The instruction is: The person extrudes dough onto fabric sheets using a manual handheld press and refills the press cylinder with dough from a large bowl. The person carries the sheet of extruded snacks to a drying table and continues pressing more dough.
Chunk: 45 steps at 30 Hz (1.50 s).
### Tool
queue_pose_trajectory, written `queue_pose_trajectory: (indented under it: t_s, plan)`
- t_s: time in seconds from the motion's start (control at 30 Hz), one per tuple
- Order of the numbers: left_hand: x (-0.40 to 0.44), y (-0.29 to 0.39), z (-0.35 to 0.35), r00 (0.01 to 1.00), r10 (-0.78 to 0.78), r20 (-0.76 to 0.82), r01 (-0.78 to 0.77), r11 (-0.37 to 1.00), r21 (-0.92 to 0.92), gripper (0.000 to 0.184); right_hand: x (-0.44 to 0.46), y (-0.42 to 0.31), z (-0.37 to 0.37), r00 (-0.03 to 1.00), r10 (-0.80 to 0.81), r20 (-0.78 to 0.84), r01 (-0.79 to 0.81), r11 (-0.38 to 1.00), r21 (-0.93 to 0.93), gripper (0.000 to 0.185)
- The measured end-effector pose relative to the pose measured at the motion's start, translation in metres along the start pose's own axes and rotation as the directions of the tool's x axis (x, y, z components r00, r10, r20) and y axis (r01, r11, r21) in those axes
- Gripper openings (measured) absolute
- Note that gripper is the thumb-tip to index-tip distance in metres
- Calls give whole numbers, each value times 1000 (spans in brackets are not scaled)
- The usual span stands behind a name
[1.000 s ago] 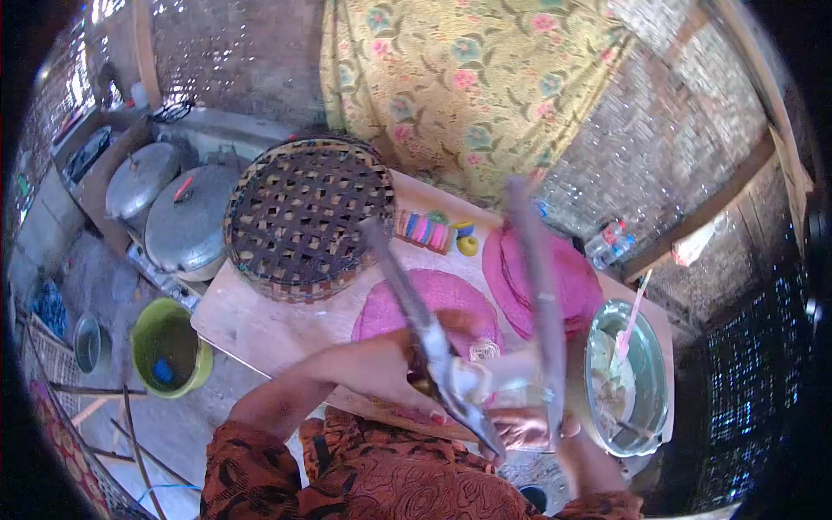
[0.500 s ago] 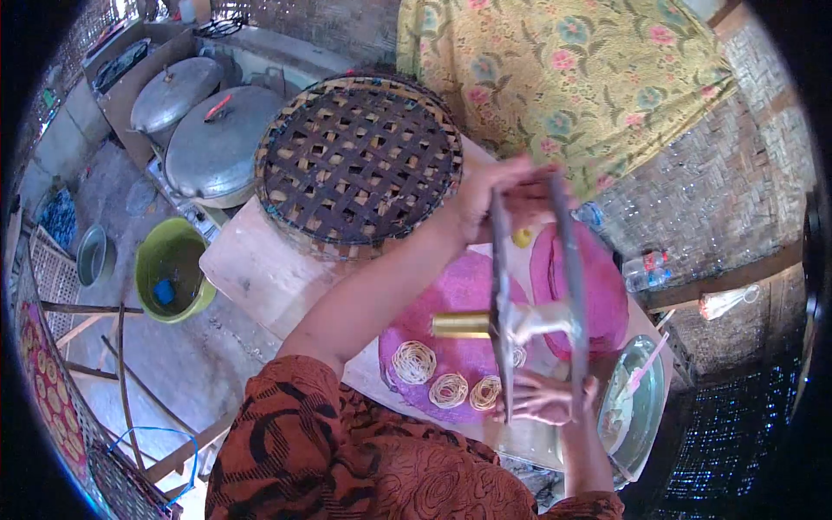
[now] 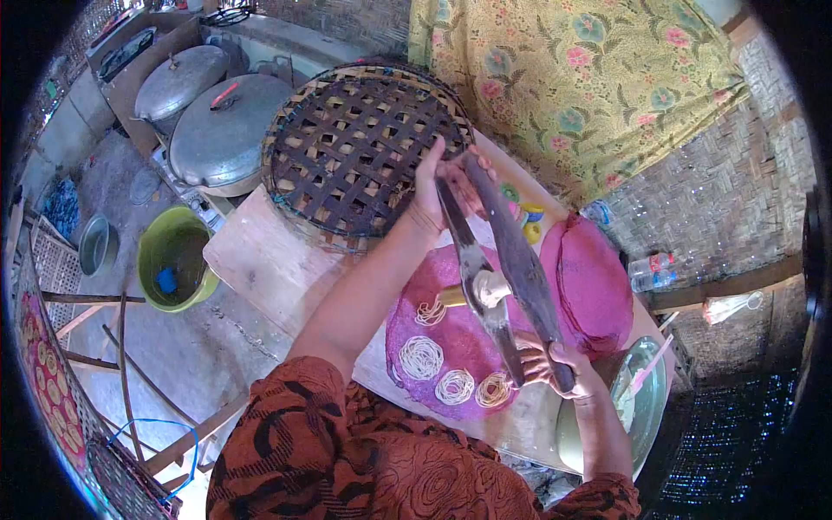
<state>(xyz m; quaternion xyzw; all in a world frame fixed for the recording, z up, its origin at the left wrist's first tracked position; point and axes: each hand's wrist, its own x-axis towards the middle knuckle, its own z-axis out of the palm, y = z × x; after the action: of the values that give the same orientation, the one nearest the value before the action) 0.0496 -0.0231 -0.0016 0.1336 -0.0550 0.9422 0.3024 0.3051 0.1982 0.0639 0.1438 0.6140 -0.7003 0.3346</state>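
A wooden hand press with two long dark bars is held slanted over a round pink mat. My left hand grips the bars' far ends, and my right hand is closed around their near ends. Pale dough shows between the bars. From the press sticks out a brass tube, with thin noodle strands at its mouth, reaching the mat. Nearer me on the mat lie several coiled noodle nests, including a large pale nest.
Woven round trays are stacked at the table's back left. More pink mats lie at right, beside a basin with a pink-handled utensil. Large lidded pots and a green tub stand left. A floral cloth hangs behind.
The press has shifted left and tilted, and its bars are closer together, with less dough showing between them. Noodle strands now hang from the brass tube onto the mat.
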Motion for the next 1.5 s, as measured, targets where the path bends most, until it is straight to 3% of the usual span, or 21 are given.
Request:
queue_pose_trajectory:
  t_s: [0.1,0.17,0.3,0.33,0.43,0.5,0.53,0.57,0.63,0.7,0.83,0.97,1.03,1.1,1.17,1.23,1.27,1.33,1.43,1.5]
  plan:
    - [-7,15,13,999,40,-31,-37,995,96,41,-2,-17,28,997,-32,74,32,999,-6,78]
    - [-13,18,8,989,-6,146,15,998,-58,57,-9,-8,22,998,-10,68,9,1000,16,80]
    - [-19,2,7,995,31,98,-26,998,-51,57,-24,-16,23,999,23,22,-24,999,24,78]
    - [-17,-4,12,997,77,8,-77,997,16,43,-24,-15,16,1000,11,-4,-11,1000,-8,76]
    - [-6,3,15,998,48,48,-51,998,49,43,-15,-7,7,995,-36,-93,31,998,-62,74]
    - [-6,10,17,999,41,26,-42,997,63,43,-5,-7,11,997,-55,-50,53,998,-39,71]
    - [-9,13,16,999,38,21,-39,996,76,43,1,4,7,994,-62,-91,56,996,-70,86]
    - [-12,16,16,999,33,14,-34,995,90,44,2,8,9,994,-66,-88,61,996,-67,86]
    - [-23,14,14,999,50,-12,-48,990,131,44,5,9,23,998,-31,54,31,999,10,67]
    - [-30,8,-3,992,92,-83,-78,986,150,46,1,23,16,1000,-22,21,22,1000,16,71]
    - [-30,-11,-26,989,12,-148,-3,998,62,49,0,33,6,999,1,38,-2,1000,15,67]
    - [-9,-17,-34,972,-53,-228,72,994,78,45,20,76,-24,992,-101,-69,99,995,-34,63]
    - [0,-15,-21,976,-109,-190,131,986,105,43,20,76,-22,984,-144,-105,137,988,-68,63]
    - [10,-15,-5,980,-192,-56,198,972,123,43,15,67,-19,966,-242,-90,225,960,-164,59]
    - [7,-24,17,981,-189,-30,192,973,130,45,0,72,-33,974,-173,-146,155,979,-129,61]
    - [1,-35,21,984,-104,-146,122,985,121,46,-24,36,-2,994,-86,-65,91,993,70,64]
    - [-2,-44,10,983,-111,-146,129,984,121,46,-31,38,-5,997,-69,-20,69,997,29,69]
    - [-8,-63,-19,970,-2,-243,-22,995,-99,41,-41,38,-2,999,-14,-43,17,998,64,69]
    - [-19,-76,-31,937,-10,-350,-42,989,-140,40,-46,39,-5,992,84,-91,-75,992,98,67]
    - [-16,-75,-29,958,-13,-285,-18,994,-107,41,-45,39,-9,980,28,-196,-38,998,-48,64]
